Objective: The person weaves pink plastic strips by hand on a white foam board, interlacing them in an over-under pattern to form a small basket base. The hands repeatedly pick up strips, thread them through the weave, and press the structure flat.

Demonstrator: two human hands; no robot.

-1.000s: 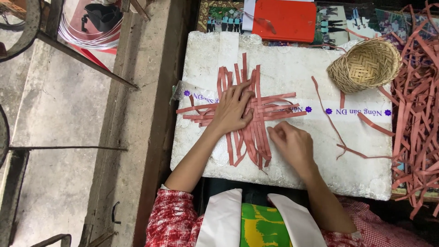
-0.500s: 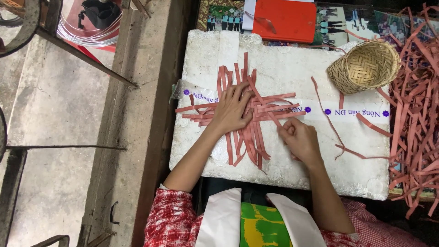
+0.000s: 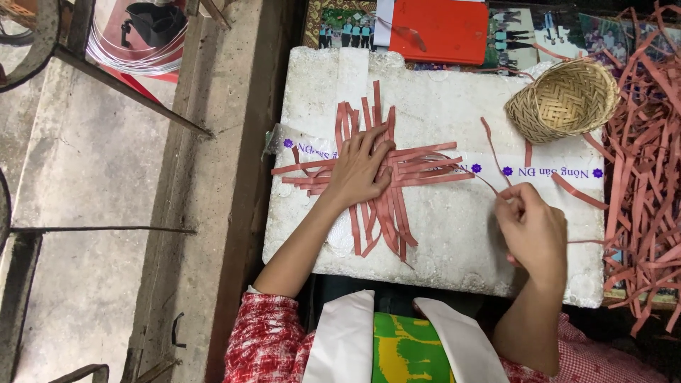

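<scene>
Pressing left hand [image 3: 358, 170] flat on woven strips [image 3: 376, 177]; right hand [image 3: 532, 227] pinching loose strip [image 3: 489, 142]; white printed tape [image 3: 553, 171].

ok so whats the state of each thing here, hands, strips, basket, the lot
left hand: flat, fingers spread, pressing on the crossed strips
right hand: fingers pinched on one thin loose strip
crossed red strips: laid as a cross, partly interwoven, ends free
loose strip: lying curved on the board, one end at the right hand
foam board: flat, white, taped across
woven basket: tipped on its side, empty
pile of red strips: loose, tangled
</scene>
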